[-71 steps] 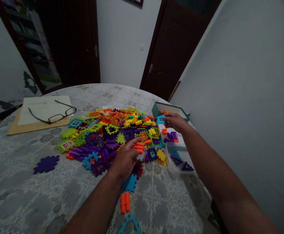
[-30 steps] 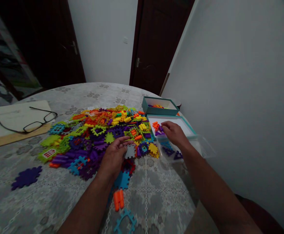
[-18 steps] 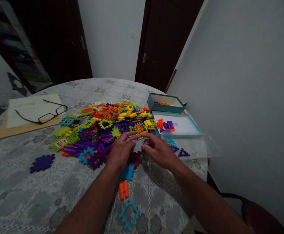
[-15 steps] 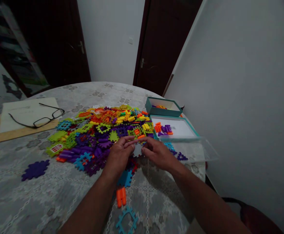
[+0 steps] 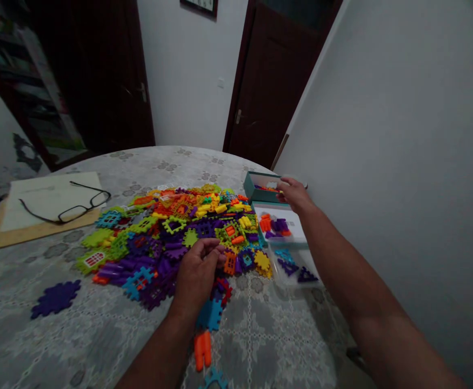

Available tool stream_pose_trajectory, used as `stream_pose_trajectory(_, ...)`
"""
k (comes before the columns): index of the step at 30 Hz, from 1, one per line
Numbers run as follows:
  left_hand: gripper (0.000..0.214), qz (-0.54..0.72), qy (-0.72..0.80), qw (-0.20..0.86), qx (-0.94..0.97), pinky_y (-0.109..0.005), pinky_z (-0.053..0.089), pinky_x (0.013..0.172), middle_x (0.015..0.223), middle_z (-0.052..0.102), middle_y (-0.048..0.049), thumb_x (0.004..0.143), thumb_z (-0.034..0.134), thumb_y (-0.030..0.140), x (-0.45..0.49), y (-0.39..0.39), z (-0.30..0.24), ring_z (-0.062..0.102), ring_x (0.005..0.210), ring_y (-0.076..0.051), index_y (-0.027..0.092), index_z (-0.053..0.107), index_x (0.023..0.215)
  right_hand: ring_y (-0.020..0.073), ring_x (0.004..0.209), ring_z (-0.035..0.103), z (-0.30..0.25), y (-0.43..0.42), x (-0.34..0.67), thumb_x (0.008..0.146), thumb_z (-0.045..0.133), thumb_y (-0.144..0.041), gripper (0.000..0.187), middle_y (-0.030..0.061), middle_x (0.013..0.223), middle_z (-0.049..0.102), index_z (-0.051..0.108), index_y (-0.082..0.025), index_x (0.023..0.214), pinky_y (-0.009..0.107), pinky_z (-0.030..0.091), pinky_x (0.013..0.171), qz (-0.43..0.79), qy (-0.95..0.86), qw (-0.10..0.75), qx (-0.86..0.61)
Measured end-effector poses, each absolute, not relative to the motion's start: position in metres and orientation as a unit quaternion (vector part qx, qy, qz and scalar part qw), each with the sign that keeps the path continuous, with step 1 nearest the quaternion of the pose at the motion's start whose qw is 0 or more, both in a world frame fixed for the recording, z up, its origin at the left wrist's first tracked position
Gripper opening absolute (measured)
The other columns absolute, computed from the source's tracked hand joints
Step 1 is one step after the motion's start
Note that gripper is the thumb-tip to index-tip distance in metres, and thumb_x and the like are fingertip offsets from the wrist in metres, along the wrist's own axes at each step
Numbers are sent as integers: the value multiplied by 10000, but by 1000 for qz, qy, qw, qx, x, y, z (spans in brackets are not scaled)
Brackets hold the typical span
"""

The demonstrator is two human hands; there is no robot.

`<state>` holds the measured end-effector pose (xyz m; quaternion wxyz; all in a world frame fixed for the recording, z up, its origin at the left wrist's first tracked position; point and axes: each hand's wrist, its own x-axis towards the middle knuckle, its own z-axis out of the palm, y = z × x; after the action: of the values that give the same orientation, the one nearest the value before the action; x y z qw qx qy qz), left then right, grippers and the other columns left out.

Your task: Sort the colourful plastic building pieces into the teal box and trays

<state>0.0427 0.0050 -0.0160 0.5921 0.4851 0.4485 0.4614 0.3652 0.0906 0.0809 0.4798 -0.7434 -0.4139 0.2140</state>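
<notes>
My left hand (image 5: pixel 199 266) rests at the near edge of a heap of colourful plastic interlocking building pieces (image 5: pixel 175 254). Its fingers are loosely bent and apart, with no piece visible in them. Far to the right, my right hand (image 5: pixel 296 193) reaches over the teal box (image 5: pixel 256 190), its fingers stretched toward the inside. A pale grey piece (image 5: pixel 272 185) shows in the box just off the fingertips, apart from them as far as I can see. Orange and purple pieces lie lower in that box.
In front of the box, a white lid (image 5: pixel 297 224) carries orange and purple pegs. A clear tray (image 5: pixel 287 283) holds blue and purple triangles. Glasses (image 5: pixel 74 213) lie on paper at left. A purple piece (image 5: pixel 55 298) and orange pegs (image 5: pixel 202 350) lie on the tablecloth.
My right hand has left my left hand and moved forward and right to the teal box. The grey piece is gone from between my hands. My left hand stays near the heap.
</notes>
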Motion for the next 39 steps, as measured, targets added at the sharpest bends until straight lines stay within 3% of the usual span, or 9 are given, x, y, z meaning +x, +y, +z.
stream_pose_trajectory(4,292,464,451,587,488,-352,599,763,976,790,-81,844,718,373,42,6,-18,759,824,-229,195,704,1075,105,549,623,77,93,371,883,645,-216,449,106,897,749,648,-95,1316,217,493,540,192,-398,472,-763)
stream_pose_trajectory(9,255,463,458,582,487,-342,590,751,946,779,-75,849,686,333,43,2,-13,747,798,-217,186,696,1057,137,668,691,50,42,332,910,588,-239,283,95,1057,772,732,-170,1144,246,546,595,217,-480,435,-730)
stream_pose_trajectory(12,258,481,457,573,481,-331,583,730,902,766,-64,832,703,337,43,0,-8,730,758,-205,183,700,1040,212,943,738,26,0,292,952,566,-294,277,84,1144,770,744,-208,1145,361,600,847,175,-593,380,-688)
stream_pose_trajectory(15,281,506,448,565,473,-335,583,727,891,756,-59,799,735,353,43,1,-3,712,740,-197,182,703,1019,262,1239,655,-1,-30,252,984,535,-291,348,133,1303,715,695,-175,1270,449,493,1111,72,-649,363,-665)
stream_pose_trajectory(18,282,535,432,563,459,-363,593,774,965,761,-82,793,726,349,42,0,7,717,796,-209,178,694,1015,296,1400,525,-26,-38,225,993,508,-263,430,197,1458,603,611,-117,1384,487,392,1210,-12,-666,342,-663)
stream_pose_trajectory(24,328,461,453,444,620,-465,529,1036,1179,743,-129,886,682,397,10,-41,20,702,1113,-292,208,706,1153,360,1420,454,-53,-32,212,1008,532,-343,531,264,1492,523,528,-59,1458,535,381,1181,-70,-645,275,-709)
stream_pose_trajectory(28,901,330,423,296,791,-592,371,1206,1605,484,-143,714,876,467,-26,-98,-16,442,1480,-396,304,519,1525,375,1367,499,-64,-33,211,1019,521,-378,603,276,1458,548,450,-60,1527,541,411,1130,-78,-633,278,-718)
stream_pose_trajectory(31,1138,246,434,189,846,-670,323,1209,1697,339,-165,608,947,468,-43,-127,-52,291,1553,-464,331,414,1604,379,1319,538,-69,-35,210,1026,512,-414,652,285,1449,549,395,-68,1565,528,432,1093,-85,-625,283,-723)
stream_pose_trajectory(39,859,210,510,49,833,-637,266,1239,1655,390,-216,818,788,542,-48,-114,-63,276,1558,-453,204,496,1552,399,1260,554,-68,-43,204,1028,510,-426,640,297,1396,554,415,-40,1530,514,449,1032,-96,-620,255,-736)
